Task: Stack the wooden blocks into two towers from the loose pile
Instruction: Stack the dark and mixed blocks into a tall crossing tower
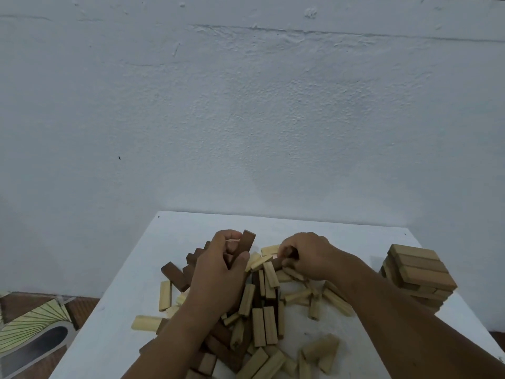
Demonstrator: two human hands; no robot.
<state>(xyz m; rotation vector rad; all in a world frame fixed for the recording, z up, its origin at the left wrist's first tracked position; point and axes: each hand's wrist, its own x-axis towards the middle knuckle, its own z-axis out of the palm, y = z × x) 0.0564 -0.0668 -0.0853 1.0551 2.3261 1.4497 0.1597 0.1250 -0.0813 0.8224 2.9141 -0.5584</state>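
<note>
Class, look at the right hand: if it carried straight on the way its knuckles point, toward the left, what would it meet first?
Probably the pale blocks just beyond the right hand, then the dark block held by the left hand; depth is unclear.

No legible text, labels, brands, numbers or signs found on any surface in view.
</note>
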